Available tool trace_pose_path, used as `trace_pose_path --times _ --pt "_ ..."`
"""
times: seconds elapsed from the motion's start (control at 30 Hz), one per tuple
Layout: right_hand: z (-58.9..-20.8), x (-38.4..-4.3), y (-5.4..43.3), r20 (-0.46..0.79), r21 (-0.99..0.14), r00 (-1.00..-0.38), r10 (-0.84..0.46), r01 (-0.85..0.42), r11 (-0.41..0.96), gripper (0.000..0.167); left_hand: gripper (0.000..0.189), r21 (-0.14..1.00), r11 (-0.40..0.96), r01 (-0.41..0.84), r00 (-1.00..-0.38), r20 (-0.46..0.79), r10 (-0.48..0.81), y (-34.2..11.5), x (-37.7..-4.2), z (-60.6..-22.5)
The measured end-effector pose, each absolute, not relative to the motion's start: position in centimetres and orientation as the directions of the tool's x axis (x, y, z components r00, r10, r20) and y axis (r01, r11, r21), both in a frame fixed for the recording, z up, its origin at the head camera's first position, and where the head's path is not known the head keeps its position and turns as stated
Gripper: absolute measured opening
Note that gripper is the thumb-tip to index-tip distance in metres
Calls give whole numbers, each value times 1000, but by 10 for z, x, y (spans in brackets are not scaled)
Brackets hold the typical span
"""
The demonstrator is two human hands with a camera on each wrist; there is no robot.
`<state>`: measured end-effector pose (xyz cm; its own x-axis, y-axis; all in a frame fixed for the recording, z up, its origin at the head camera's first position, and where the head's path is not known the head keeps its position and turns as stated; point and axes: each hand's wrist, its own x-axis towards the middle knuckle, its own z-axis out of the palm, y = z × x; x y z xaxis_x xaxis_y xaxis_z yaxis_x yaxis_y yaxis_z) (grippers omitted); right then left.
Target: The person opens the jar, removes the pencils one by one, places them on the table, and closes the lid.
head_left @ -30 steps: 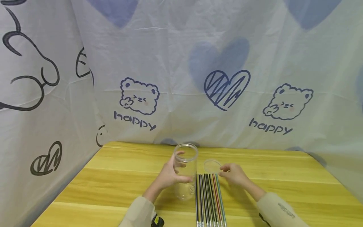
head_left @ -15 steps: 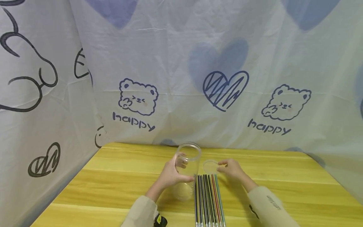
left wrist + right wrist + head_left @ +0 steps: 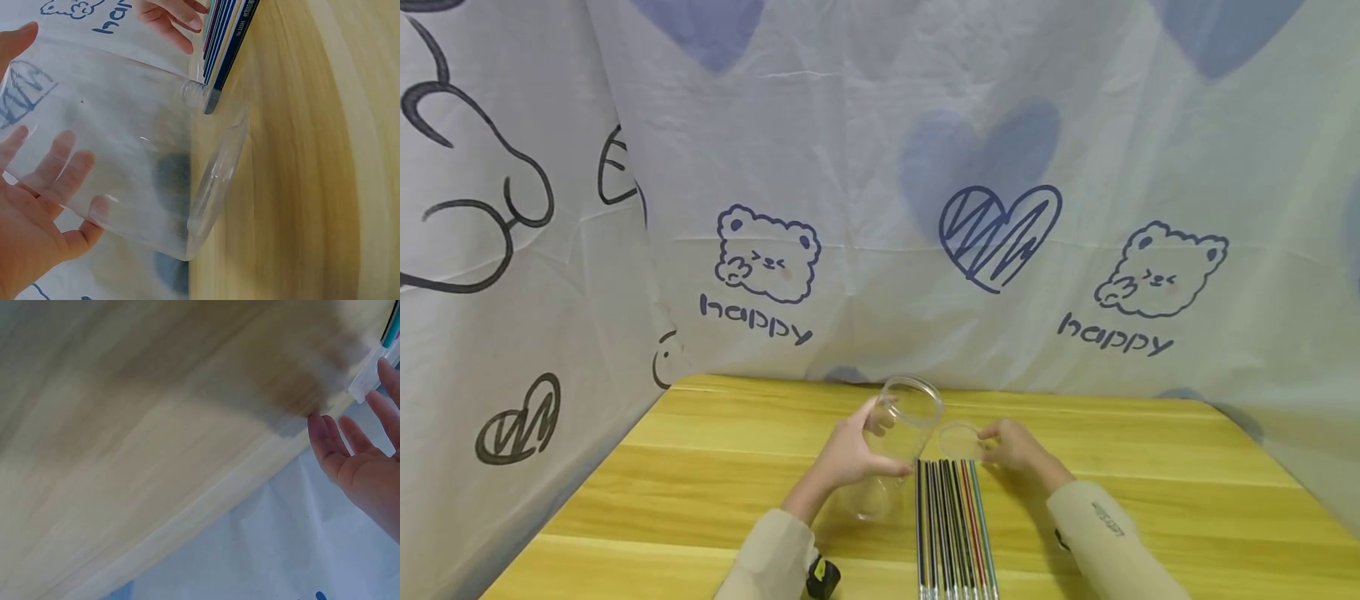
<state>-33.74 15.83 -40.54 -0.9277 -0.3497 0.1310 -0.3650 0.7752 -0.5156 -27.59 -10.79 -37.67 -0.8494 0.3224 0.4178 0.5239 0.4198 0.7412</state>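
Note:
My left hand [image 3: 850, 454] grips a clear plastic jar [image 3: 912, 429] round its side, thumb and fingers apart. The jar has no lid on and tilts, its mouth up and to the right. In the left wrist view, its base [image 3: 219, 175] sits close to the wooden tabletop. A clear round lid [image 3: 958, 442] lies flat behind a row of pencils [image 3: 953, 529]. My right hand [image 3: 1018, 450] is at the lid's right edge, fingers loosely bent. Its fingertips are at or very near the rim; contact is hard to tell.
The several pencils lie side by side, pointing away from me, on the yellow wood-grain table [image 3: 700, 483]. A printed white cloth [image 3: 880, 317] hangs behind the table's far edge, and another side of cloth stands at the left.
My left hand has tipped the jar from nearly upright, its mouth swinging right and its base left. The right hand stays by the lid, its forearm shifted slightly left. Pencils and lid look unmoved.

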Motion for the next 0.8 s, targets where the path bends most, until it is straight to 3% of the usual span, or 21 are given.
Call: trace_pose_path --times 0.27,0.47,0.8 --pt "-405 -337 167 126 -425 -903 -410 -423 800 26 94 708 476 522 -853 417 314 -105 -273 -374" --pt "-405 -333 176 135 -449 -915 -381 -399 800 11 83 726 472 501 -865 400 303 -107 -271 -377" --pt "-402 -327 184 86 -520 -921 -381 -367 771 21 85 719 490 493 -866 349 359 -113 -271 -389"
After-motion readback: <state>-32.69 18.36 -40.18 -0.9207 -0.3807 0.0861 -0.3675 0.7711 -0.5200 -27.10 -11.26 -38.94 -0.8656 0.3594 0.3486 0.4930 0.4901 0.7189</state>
